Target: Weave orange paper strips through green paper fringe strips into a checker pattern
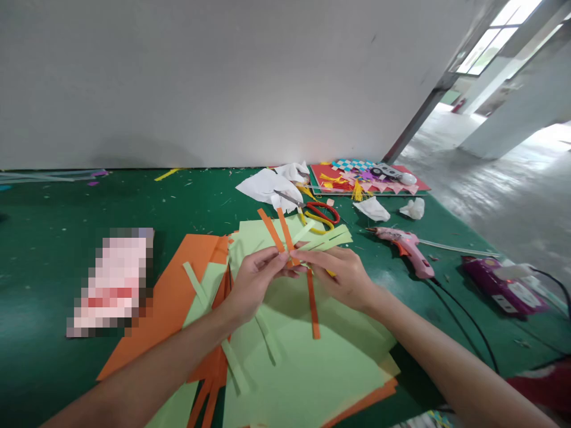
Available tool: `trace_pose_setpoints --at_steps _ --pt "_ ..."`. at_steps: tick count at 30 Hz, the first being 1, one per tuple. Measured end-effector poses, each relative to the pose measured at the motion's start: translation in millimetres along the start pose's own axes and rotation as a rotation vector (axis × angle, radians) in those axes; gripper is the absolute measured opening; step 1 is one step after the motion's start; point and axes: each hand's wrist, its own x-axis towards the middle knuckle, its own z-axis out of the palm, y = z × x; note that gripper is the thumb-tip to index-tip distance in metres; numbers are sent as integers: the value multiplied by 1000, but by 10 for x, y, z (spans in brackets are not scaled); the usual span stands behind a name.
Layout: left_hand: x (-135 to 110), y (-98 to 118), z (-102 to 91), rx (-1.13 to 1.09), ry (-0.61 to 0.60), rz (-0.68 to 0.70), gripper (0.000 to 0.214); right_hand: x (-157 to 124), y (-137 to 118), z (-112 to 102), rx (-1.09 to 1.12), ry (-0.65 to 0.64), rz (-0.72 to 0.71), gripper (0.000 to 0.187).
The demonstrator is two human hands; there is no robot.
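My left hand (260,274) and my right hand (343,274) meet over the light green paper sheets (307,368). Their fingertips pinch orange paper strips (285,229) that cross where the fingers close on them. Light green strips (332,238) fan out to the upper right, beside my right hand. One more orange strip (314,306) hangs down below the fingers. My fingers hide the crossing itself, so I cannot tell how the strips join. Under my left forearm lie orange paper sheets (169,291), with loose green strips (234,365) nearby.
Behind my hands are red and yellow-handled scissors (323,208) and white crumpled paper (267,185). A pink glue gun (413,252) with a cord and a purple box (502,285) lie right. Paper scraps cover a red board (321,178) at the back. A blurred-out pink object (113,279) lies left.
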Motion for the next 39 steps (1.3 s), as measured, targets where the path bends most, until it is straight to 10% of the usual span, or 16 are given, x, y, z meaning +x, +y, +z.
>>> trace_pose_setpoints --at_steps 5,12,18,26,39 --pt "-1 -2 24 -54 50 -58 19 23 8 0 119 -33 129 50" --pt "28 -47 37 -2 107 -91 21 90 15 -97 220 285 276 63" --pt "34 -36 44 43 127 -109 23 119 -27 -143 54 549 176 34" --pt "-2 -41 87 222 1 -62 14 151 -123 29 135 188 330 13" --pt "63 -53 44 100 53 -127 21 183 -169 -82 489 97 476 14"
